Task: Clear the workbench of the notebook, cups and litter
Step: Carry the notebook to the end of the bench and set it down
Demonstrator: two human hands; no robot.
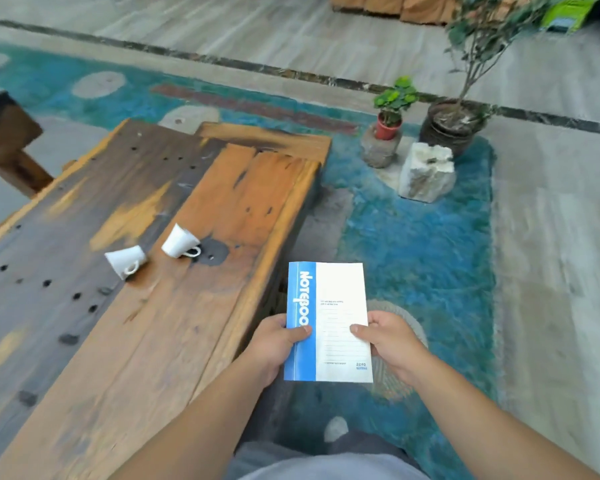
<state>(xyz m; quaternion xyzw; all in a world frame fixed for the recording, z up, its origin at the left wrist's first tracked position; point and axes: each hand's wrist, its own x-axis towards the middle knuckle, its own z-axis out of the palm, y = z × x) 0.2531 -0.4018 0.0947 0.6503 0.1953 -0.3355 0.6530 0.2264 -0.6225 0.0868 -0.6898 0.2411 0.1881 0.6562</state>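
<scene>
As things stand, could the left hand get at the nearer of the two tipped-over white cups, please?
Probably not yet: the left hand is gripping the notebook together with the right hand. The path over the workbench to the cup looks free.

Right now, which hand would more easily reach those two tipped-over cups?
Probably the left hand: both white cups lie on the workbench to its left, while the right hand holds the notebook farther away.
</scene>
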